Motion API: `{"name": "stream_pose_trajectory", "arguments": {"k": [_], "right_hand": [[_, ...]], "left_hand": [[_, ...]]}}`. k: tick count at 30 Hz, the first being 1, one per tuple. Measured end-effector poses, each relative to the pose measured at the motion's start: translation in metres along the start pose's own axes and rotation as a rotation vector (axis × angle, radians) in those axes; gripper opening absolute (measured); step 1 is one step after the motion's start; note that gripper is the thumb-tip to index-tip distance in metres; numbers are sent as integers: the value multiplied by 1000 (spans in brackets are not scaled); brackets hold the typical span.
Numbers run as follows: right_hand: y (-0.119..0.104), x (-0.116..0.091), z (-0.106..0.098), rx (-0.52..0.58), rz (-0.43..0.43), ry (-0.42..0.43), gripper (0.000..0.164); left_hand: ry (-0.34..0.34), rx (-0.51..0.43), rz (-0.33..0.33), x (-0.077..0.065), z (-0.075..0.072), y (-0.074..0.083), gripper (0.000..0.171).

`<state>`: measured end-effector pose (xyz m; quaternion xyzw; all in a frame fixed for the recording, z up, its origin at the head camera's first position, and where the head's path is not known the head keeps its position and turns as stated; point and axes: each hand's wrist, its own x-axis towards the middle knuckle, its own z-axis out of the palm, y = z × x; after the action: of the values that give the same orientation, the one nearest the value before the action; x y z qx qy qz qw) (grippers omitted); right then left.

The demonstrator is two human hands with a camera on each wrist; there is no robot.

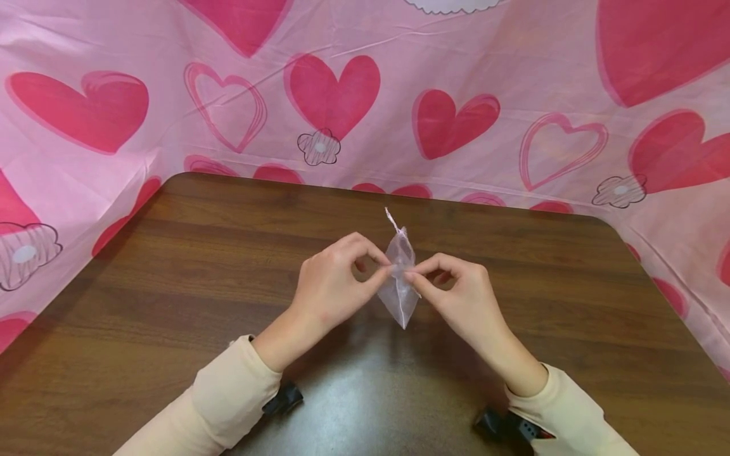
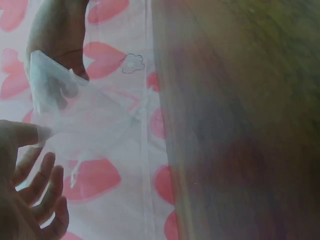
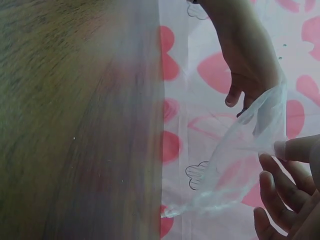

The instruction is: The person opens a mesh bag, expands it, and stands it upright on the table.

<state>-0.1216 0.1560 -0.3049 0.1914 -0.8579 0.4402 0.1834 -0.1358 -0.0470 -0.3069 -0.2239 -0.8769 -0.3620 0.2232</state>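
Observation:
A small sheer white organza pouch [image 1: 401, 303] hangs between both hands above the table, its mouth spread into a narrow diamond. My left hand [image 1: 333, 278] pinches its left edge between thumb and forefinger. The opposite edge is pinched the same way by my right hand [image 1: 456, 282]. A thin white drawstring [image 1: 391, 218] sticks out at the far end. In the left wrist view the see-through pouch [image 2: 95, 117] shows the right hand [image 2: 57, 45] behind it. Seen from the right wrist, the pouch [image 3: 240, 155] is stretched sideways, and the right hand's other fingers [image 3: 280, 195] are loosely curled.
The dark brown wooden table [image 1: 171, 272] has rounded far corners. A pink cloth with red hearts [image 1: 336, 88] hangs behind it and along both sides. Black straps with small devices [image 1: 283, 399] sit at the cream sleeves [image 1: 236, 386].

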Motion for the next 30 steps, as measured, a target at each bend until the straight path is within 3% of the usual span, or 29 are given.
{"name": "stream_pose_trajectory", "arguments": {"k": [5, 9, 14, 22, 27, 30], "right_hand": [[2, 0, 1, -15, -22, 1, 9], [2, 0, 1, -21, -33, -2, 10], [2, 0, 1, -29, -13, -25, 9], [0, -1, 0, -73, 25, -87, 10], [3, 0, 1, -94, 6, -64, 8], [5, 1, 0, -94, 1, -47, 9]], "left_hand": [[-5, 5, 79, -1, 3, 0, 23], [20, 31, 96, -1, 2, 0, 17], [47, 68, 75, -1, 1, -1, 7], [87, 81, 10, 0, 0, -4, 5], [38, 41, 15, 1, 0, -5, 9], [-4, 3, 41, 1, 1, -5, 19]]}}
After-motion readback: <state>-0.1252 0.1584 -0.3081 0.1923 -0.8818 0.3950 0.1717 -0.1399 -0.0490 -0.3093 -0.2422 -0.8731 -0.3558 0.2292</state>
